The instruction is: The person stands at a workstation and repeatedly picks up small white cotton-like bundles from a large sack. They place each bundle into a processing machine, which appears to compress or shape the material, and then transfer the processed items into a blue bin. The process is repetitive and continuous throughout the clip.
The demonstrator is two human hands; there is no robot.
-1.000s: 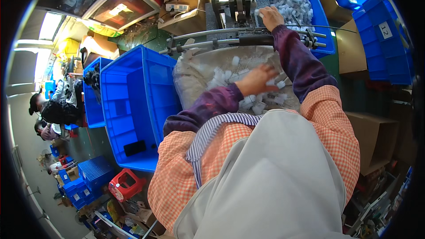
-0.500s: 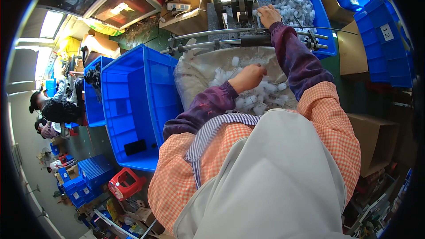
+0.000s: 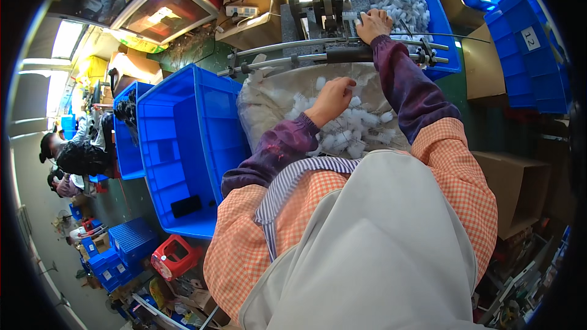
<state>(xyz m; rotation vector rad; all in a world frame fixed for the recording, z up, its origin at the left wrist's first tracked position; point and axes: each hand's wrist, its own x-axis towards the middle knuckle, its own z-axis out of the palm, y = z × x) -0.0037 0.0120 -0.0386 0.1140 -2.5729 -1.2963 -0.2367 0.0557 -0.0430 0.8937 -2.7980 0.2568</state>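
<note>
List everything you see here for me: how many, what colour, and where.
White bristly pieces: many, white, loose on the sheet
Sheet: one, beige, before the person
Piled pieces: many, whitish, in the upper-right bin
Upper-right bin: one, blue, right of machine
Machine: one, grey and black, top centre
Large bin: one, blue, left
Flat object: one, black, inside large bin
Cardboard boxes: several, brown, top and right
Stool: one, red, lower left
Background people: at least two, dark and pale clothing, far left
Left hand: one, bare, over loose pieces
Right hand: one, bare, at machine
</note>
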